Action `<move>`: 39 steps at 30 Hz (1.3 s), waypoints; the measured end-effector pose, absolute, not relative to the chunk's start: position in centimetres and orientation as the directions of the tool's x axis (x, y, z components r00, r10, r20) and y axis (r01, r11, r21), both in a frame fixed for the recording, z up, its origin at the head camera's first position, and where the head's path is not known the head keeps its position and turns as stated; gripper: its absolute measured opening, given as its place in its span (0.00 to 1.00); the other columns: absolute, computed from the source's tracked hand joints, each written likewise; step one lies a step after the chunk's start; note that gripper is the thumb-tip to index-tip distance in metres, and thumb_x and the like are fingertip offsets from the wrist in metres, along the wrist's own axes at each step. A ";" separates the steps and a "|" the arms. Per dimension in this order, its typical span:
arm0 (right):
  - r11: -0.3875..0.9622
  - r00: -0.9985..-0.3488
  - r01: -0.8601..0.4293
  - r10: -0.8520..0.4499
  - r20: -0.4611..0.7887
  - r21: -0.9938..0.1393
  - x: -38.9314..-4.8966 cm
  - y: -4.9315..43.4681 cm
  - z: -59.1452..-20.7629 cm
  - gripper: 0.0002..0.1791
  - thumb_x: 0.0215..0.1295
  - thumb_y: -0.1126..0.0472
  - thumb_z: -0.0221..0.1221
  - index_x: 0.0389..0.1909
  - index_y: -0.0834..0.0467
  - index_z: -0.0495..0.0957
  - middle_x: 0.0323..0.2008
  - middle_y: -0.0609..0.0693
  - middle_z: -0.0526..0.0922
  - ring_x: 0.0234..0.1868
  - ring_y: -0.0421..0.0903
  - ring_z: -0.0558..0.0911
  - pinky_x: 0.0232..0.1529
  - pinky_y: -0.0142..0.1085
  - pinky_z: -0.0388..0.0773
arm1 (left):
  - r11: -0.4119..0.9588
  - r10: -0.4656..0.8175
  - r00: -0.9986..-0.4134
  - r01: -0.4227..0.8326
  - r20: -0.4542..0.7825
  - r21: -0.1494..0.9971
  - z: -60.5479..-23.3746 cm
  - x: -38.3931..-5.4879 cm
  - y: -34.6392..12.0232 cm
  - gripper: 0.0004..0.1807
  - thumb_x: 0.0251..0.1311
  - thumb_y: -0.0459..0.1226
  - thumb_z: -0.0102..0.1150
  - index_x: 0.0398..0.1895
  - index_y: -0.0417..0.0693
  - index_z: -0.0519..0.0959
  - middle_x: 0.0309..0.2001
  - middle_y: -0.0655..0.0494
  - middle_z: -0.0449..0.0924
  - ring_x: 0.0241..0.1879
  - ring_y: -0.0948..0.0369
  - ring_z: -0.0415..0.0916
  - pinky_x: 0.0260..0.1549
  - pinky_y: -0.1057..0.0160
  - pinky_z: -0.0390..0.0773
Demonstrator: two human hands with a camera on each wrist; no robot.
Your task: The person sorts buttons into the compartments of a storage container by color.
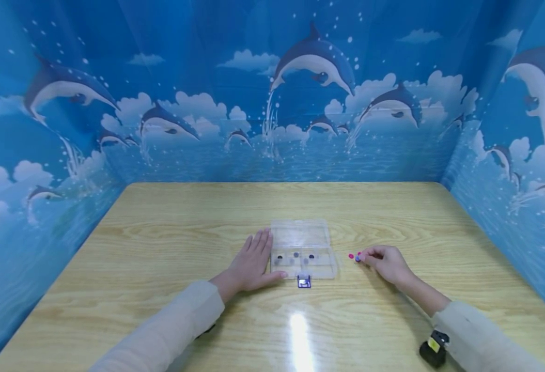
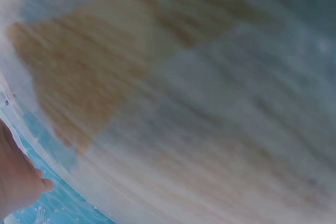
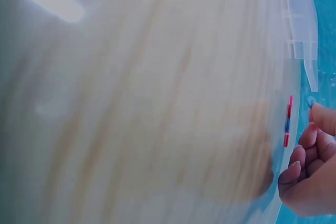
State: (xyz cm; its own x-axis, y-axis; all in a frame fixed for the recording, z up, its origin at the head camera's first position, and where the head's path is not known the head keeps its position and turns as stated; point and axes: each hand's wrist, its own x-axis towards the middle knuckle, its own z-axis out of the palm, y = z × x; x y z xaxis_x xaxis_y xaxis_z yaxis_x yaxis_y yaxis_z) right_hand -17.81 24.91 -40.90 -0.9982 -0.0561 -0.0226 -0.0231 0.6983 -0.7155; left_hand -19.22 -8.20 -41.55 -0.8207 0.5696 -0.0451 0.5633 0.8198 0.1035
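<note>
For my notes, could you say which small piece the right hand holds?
The blue piece in the right hand; another blue and the pink ones lie on the table.

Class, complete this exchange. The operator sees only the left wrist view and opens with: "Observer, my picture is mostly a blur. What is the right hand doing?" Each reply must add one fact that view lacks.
Observer: The right hand pinches a small blue round piece.
Operator: Is anything lying close to that hand?
Observer: Yes, small pinkish-red flat pieces lie on the pale wood-grain table beside it.
Operator: Last check: is anything standing open?
Observer: Yes, the transparent lid of the clear plastic compartment box is open, along the box's far side in the head view.
</note>
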 end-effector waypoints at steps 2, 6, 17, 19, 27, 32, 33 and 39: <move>0.696 -0.999 -0.009 -0.043 -0.029 -0.718 -17.8 24.8 -40.8 0.11 0.64 0.61 0.56 0.36 0.66 0.81 0.34 0.56 0.84 0.32 0.38 0.73 0.30 0.27 0.69 | 0.820 0.569 -0.821 0.562 -0.045 0.108 -41.6 -19.2 -8.2 0.53 0.60 0.67 0.35 0.71 0.33 0.40 0.73 0.37 0.35 0.73 0.45 0.36 0.71 0.48 0.43; 0.682 -0.999 0.025 -0.008 -0.042 -0.731 -17.8 24.5 -40.6 0.11 0.64 0.61 0.56 0.36 0.67 0.81 0.33 0.55 0.84 0.33 0.39 0.73 0.32 0.28 0.69 | 0.820 0.569 -0.822 0.561 -0.043 0.115 -41.6 -19.2 -8.2 0.53 0.60 0.67 0.35 0.71 0.33 0.40 0.73 0.37 0.35 0.73 0.45 0.36 0.71 0.48 0.43; 0.608 -0.992 0.123 0.094 -0.083 -0.784 -17.8 23.7 -40.3 0.14 0.62 0.61 0.57 0.39 0.69 0.79 0.33 0.51 0.84 0.32 0.36 0.72 0.32 0.26 0.69 | 0.820 0.567 -0.822 0.558 -0.052 0.124 -41.4 -19.2 -8.1 0.52 0.61 0.65 0.38 0.71 0.33 0.41 0.73 0.37 0.35 0.73 0.45 0.35 0.71 0.48 0.43; 0.596 -0.990 0.137 0.108 -0.091 -0.791 -17.8 23.6 -40.3 0.14 0.62 0.60 0.58 0.39 0.69 0.80 0.32 0.49 0.84 0.33 0.35 0.72 0.33 0.25 0.69 | 0.821 0.566 -0.823 0.558 -0.052 0.119 -41.4 -19.2 -8.1 0.52 0.61 0.66 0.37 0.71 0.33 0.41 0.73 0.37 0.35 0.73 0.45 0.35 0.71 0.48 0.43; 0.507 -0.983 0.180 0.134 -0.128 -0.843 -17.8 23.0 -40.1 0.15 0.61 0.59 0.59 0.40 0.69 0.79 0.26 0.40 0.83 0.29 0.32 0.74 0.30 0.25 0.70 | 0.821 0.566 -0.824 0.558 -0.038 0.119 -41.5 -19.2 -8.2 0.52 0.60 0.66 0.37 0.71 0.33 0.41 0.73 0.37 0.36 0.73 0.45 0.36 0.71 0.47 0.44; 0.461 -0.981 0.189 0.128 -0.146 -0.867 -17.9 22.5 -40.1 0.17 0.62 0.60 0.59 0.43 0.71 0.78 0.26 0.41 0.83 0.28 0.33 0.77 0.29 0.26 0.72 | 0.823 0.564 -0.825 0.556 -0.043 0.117 -41.5 -19.2 -8.1 0.52 0.61 0.66 0.36 0.71 0.33 0.40 0.73 0.37 0.35 0.73 0.45 0.36 0.71 0.47 0.43; 0.459 -0.981 0.189 0.129 -0.146 -0.868 -18.0 22.4 -40.1 0.17 0.62 0.60 0.59 0.44 0.71 0.78 0.26 0.40 0.83 0.28 0.33 0.76 0.29 0.26 0.72 | 0.823 0.563 -0.825 0.556 -0.044 0.116 -41.5 -19.2 -8.1 0.52 0.61 0.66 0.36 0.71 0.33 0.40 0.73 0.37 0.35 0.73 0.45 0.36 0.71 0.47 0.43; 0.451 -0.980 0.195 0.130 -0.151 -0.871 -18.1 21.8 -40.0 0.16 0.61 0.60 0.58 0.42 0.68 0.79 0.24 0.41 0.81 0.30 0.36 0.74 0.32 0.26 0.71 | 0.825 0.561 -0.826 0.554 -0.047 0.115 -41.4 -19.1 -8.1 0.52 0.61 0.66 0.37 0.71 0.33 0.40 0.73 0.38 0.35 0.73 0.45 0.36 0.71 0.47 0.43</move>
State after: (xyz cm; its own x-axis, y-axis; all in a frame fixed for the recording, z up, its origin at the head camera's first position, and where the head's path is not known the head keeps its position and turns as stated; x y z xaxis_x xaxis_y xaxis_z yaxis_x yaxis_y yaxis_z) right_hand -18.09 21.83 -40.02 -0.9798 0.1303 -0.1515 0.1946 0.4509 -0.8711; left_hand -19.11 -8.11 -41.41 -0.8263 0.5613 -0.0466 0.5537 0.8247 0.1155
